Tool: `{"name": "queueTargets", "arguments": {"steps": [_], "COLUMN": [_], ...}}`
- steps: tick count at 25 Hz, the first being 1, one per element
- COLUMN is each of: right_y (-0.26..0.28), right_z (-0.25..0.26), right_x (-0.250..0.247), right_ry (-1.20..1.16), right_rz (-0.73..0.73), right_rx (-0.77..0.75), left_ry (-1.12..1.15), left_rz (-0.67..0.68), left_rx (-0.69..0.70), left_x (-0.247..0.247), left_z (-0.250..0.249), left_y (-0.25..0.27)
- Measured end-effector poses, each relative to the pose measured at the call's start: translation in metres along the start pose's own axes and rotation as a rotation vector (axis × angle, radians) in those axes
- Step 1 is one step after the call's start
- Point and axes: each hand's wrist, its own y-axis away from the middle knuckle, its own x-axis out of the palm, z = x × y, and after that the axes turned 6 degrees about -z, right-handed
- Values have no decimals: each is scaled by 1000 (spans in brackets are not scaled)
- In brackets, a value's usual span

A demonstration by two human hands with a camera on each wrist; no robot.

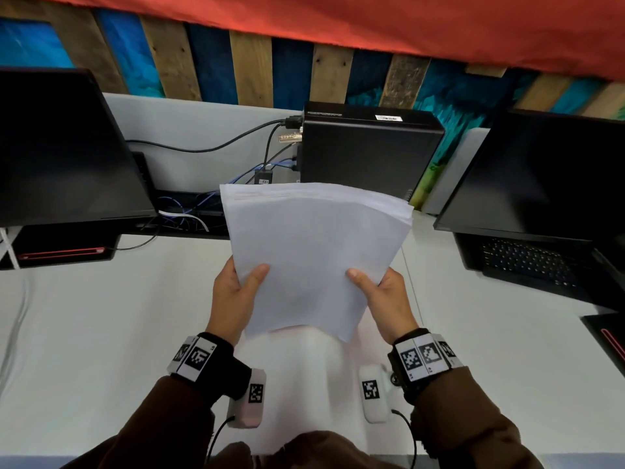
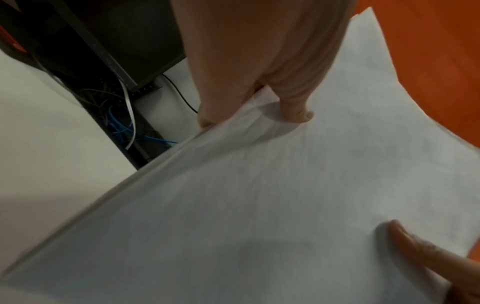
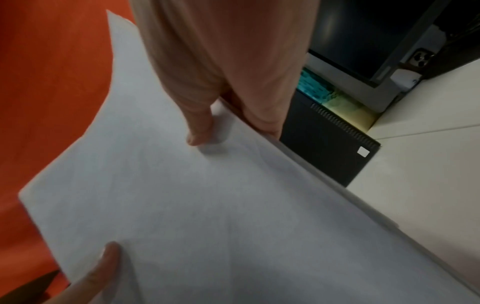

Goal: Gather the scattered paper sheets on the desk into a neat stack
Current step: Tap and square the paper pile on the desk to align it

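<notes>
Both hands hold one bundle of paper sheets (image 1: 311,252) above the white surface (image 1: 101,333), clear of it. The left hand (image 1: 233,299) has its grip on the bundle's left edge near the lower corner, thumb lying on the top sheet and the other fingers hidden beneath. The right hand (image 1: 389,299) has the same grip on the right edge, thumb on top, fingers under. Between the two grips the sheets sag a little toward the person; beyond the grips they fan upward and away, and their far edges are not flush, with several layers stepping out at the upper right corner.

In the left wrist view the thumb (image 2: 293,102) presses the top sheet (image 2: 259,195), with the other hand's thumb at the far lower corner. Past the grips, further from the person, stands a black computer case (image 1: 368,154) with cables (image 1: 189,204) beside it. Outward of the left grip is a dark monitor (image 1: 64,147); outward of the right grip are another monitor (image 1: 541,174) and a keyboard (image 1: 531,262).
</notes>
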Motion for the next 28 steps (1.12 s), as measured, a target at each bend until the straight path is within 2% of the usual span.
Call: {"name": "queueTargets", "arguments": {"steps": [6,9,12,16,20,24,26,28], "right_y": [6,3,0,6,9,8,1,-5], "right_z": [-1,13,23,5,12,46,58,66], "right_x": [-2,1,-3,-3,2,11,18,24], "right_ry": [22,12,-14,48,-38,-131,-134,-127], "right_rz": [-11,-47,-25,-41,-49,-101,-190,-271], "right_rx": [-9,-74,-120,-49,-37,-110,-63,7], "left_ry": [44,50,77,71,89,205,242,242], "left_rz": [-24,-35,-7,7,12,-88,-175,-201], "left_rx": [-55,14,54,27,34,70,17,-71], "left_x": [-3,2,2,-1,0,11,18,22], "left_z": [5,-14,-21,-5,-13,-48,-64,-72], "left_y": [5,-1,-6,-3,-3,-3,-11,-18]}}
